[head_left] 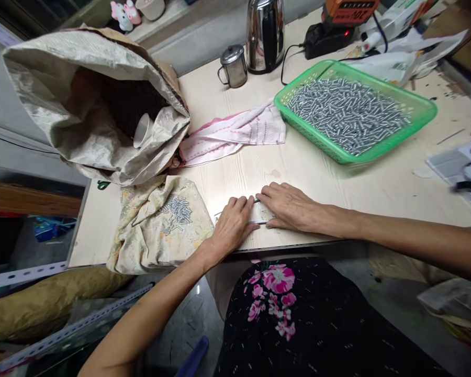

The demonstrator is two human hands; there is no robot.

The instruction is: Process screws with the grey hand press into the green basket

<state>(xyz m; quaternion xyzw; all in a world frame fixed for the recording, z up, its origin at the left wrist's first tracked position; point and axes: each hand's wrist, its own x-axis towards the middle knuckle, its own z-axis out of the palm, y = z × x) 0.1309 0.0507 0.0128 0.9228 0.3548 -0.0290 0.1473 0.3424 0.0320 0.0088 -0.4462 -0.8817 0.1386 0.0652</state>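
Note:
Near the table's front edge lies a flat, pale rectangular plate (260, 213) with thin metal-looking edges; its exact kind is unclear. My left hand (232, 224) grips its left part, fingers over the far edge and thumb along the near one. On the right end, my right hand (288, 208) is closed in the same way. The middle of the plate shows between the hands. Left of it, a small heap of short silver metal pins (177, 209) rests on a crumpled floral cloth (141, 230). Whether anything small sits under the fingers is hidden.
A green plastic basket (337, 153) full of similar pins stands right of centre. A large open paper sack (63, 104) holds dark contents and a white cup (143, 131). Behind are a pink-striped towel (243, 128), a lidded metal mug (234, 68) and a kettle (264, 36).

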